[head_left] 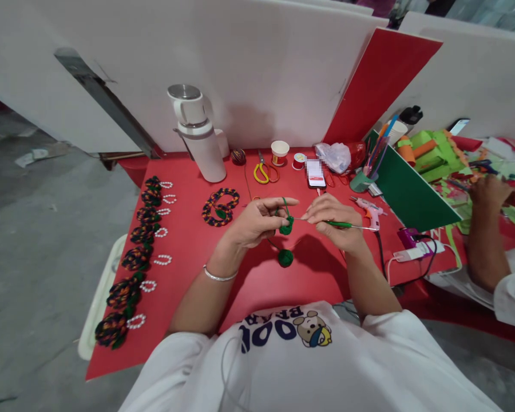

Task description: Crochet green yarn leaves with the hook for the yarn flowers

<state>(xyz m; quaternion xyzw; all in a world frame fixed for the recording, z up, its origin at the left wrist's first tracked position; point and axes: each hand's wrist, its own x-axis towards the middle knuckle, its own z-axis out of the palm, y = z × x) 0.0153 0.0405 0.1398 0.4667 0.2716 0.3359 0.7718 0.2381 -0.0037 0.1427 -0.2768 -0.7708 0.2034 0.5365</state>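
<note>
Between my hands is a small piece of green crochet [286,226]. My left hand [261,220] pinches its edge, and a strand of green yarn runs up over the raised index finger. In my right hand [335,220] is a crochet hook [341,225] with a green grip; its metal tip reaches left to the crochet piece. Just below on the table lies a ball of green yarn [285,258]. To the left of my left hand rests a multicoloured braided ring [220,207] with a green leaf shape on it.
Dark multicoloured crochet flowers [135,258] and bead loops [163,260] line the left edge. At the back stand a white flask [203,151], scissors [265,173], a paper cup [280,153] and a phone [316,174]. Right are a glue gun [371,213], a green divider [412,186] and a co-worker's hand [491,191].
</note>
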